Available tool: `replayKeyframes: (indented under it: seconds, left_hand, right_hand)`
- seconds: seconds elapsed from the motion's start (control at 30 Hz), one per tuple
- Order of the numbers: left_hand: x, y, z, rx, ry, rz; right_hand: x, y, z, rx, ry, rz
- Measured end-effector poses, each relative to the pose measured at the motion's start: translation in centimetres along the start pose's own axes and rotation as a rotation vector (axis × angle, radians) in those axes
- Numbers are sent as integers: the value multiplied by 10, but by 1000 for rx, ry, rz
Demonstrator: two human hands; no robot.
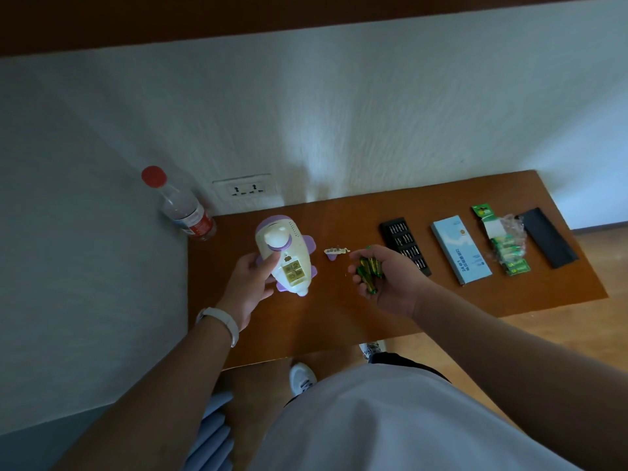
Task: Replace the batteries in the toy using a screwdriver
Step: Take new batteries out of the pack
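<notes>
A white and purple toy (283, 253) lies belly-up at the left of the wooden table (339, 317). Its battery compartment (294, 270) is uncovered and shows yellowish contacts. My left hand (249, 283) grips the toy from the left, thumb on its body. My right hand (387, 280), palm up above the table, holds several green batteries (368, 271) in curled fingers. The small white compartment cover (336, 252) lies on the table between the hands.
A black screwdriver bit tray (404, 244), a light blue box (460, 248), an opened pack of green batteries (504, 244) and a black lid (547, 241) line the table's right part. A red-capped bottle (183, 207) stands by the wall socket (245, 190).
</notes>
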State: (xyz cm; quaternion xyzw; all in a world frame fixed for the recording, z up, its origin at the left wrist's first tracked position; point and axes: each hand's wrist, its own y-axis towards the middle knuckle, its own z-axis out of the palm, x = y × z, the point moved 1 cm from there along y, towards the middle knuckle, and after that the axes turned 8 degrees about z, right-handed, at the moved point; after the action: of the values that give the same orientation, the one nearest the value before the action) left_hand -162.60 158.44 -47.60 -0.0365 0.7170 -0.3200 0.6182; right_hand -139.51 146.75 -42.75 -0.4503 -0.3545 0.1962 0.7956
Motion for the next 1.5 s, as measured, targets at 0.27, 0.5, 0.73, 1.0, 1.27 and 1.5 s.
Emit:
replayKeyframes:
  seconds: [0.27, 0.5, 0.73, 1.0, 1.27, 1.5]
  left_hand:
    - [-2, 2, -1, -29, 170, 92]
    - [-3, 3, -3, -31, 194, 72]
    - [-9, -4, -10, -42, 242, 73]
    - [-32, -39, -16, -65, 725, 527]
    - [-50, -60, 6, 75, 1166, 896]
    - [-50, -55, 38, 160, 1303, 984]
  right_hand:
    - [-9, -1, 0, -36, 15, -8]
    - [-15, -4, 1, -52, 60, -33]
    - [-17, -8, 13, -27, 76, -69]
    - [-17, -11, 24, -6, 65, -82]
    - [-19, -19, 23, 72, 89, -123]
    - [-20, -27, 0, 59, 153, -130]
